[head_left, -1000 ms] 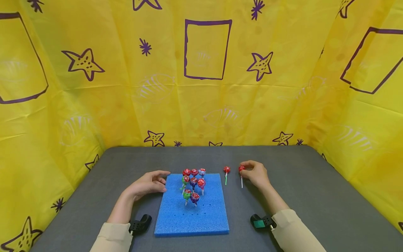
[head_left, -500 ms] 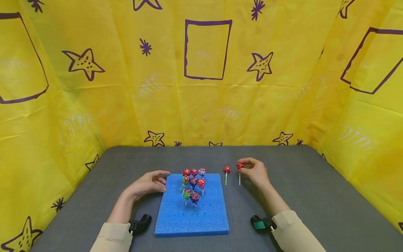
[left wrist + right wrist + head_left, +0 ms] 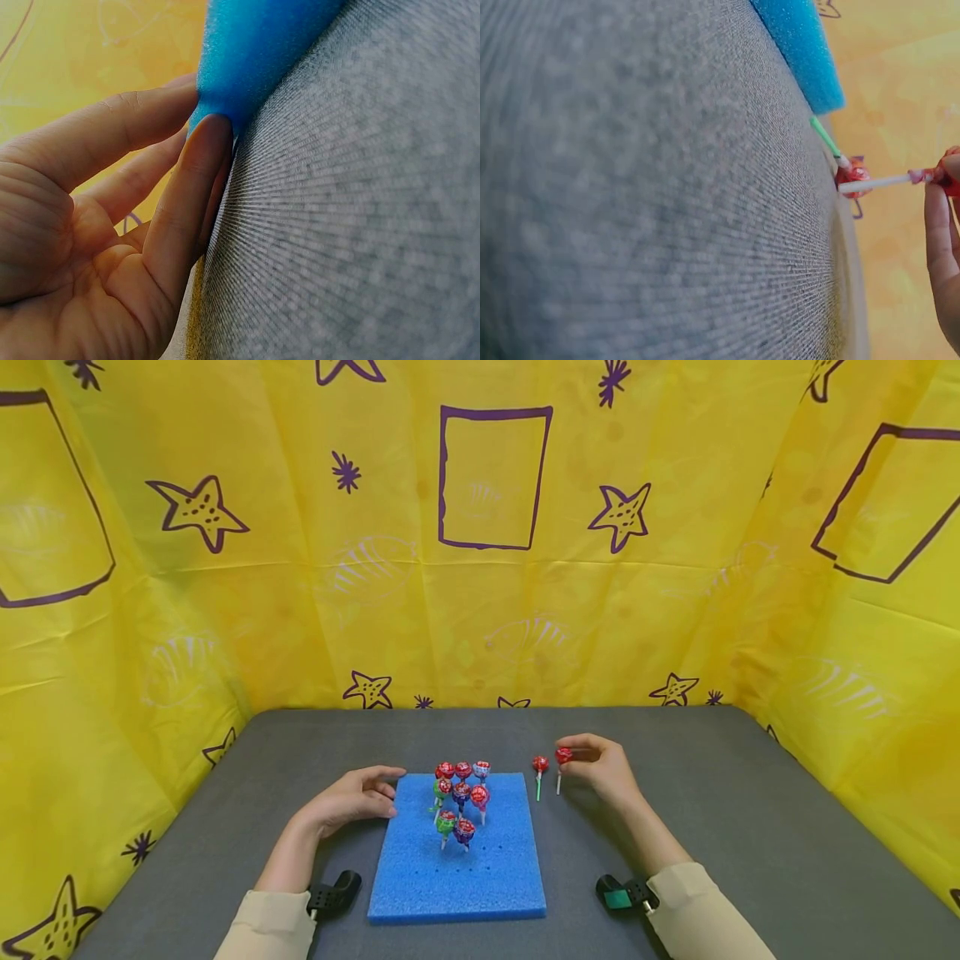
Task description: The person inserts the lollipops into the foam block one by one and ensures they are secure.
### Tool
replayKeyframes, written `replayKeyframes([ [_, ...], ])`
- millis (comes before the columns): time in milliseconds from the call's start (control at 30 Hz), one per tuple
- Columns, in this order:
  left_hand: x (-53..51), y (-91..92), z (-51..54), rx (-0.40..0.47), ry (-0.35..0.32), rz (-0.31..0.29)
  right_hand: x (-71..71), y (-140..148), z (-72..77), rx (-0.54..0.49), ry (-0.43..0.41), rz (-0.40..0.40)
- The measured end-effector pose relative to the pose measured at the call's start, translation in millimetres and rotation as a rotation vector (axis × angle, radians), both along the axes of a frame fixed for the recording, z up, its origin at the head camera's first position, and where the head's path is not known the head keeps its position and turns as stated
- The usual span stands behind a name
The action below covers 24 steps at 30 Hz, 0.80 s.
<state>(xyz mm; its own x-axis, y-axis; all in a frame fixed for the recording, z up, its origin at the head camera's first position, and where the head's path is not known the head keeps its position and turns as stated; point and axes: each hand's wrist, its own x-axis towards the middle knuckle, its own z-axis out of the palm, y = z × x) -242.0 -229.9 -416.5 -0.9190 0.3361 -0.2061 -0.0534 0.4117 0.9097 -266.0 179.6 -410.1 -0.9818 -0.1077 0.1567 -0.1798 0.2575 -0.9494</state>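
Note:
My right hand [image 3: 606, 770] pinches a red-wrapped lollipop [image 3: 564, 755] by its candy end, the white stick pointing down. In the right wrist view that lollipop's stick [image 3: 881, 182] shows in full, raised off the table. Just left of it, a second red lollipop with a green stick [image 3: 540, 765] lies on the table. Several wrapped lollipops [image 3: 461, 793] stand upright in a blue foam board [image 3: 457, 893], in rows toward its far side. My left hand [image 3: 348, 797] touches the board's left edge with its fingertips; the left wrist view shows them against the foam's side [image 3: 255, 45].
Small holes [image 3: 462, 869] dot the near part of the foam board. The grey tabletop [image 3: 675, 802] extends around it. A yellow patterned curtain [image 3: 480, 610] encloses the back and both sides.
My right hand has lifted the red lollipop and moved it left, closer to the green-stick one. My left hand and the foam board have stayed in place.

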Motion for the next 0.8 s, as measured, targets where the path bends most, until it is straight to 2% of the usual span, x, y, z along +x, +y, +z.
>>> replayKeyframes([
  [400,-0.4,0.3,-0.1,-0.006,0.002,-0.001,5.1,-6.6,4.5,0.017,0.088,0.062],
  [800,-0.4,0.4,-0.1,-0.008,0.002,0.005,17.4,-18.7,14.4,-0.051,0.133,0.202],
])
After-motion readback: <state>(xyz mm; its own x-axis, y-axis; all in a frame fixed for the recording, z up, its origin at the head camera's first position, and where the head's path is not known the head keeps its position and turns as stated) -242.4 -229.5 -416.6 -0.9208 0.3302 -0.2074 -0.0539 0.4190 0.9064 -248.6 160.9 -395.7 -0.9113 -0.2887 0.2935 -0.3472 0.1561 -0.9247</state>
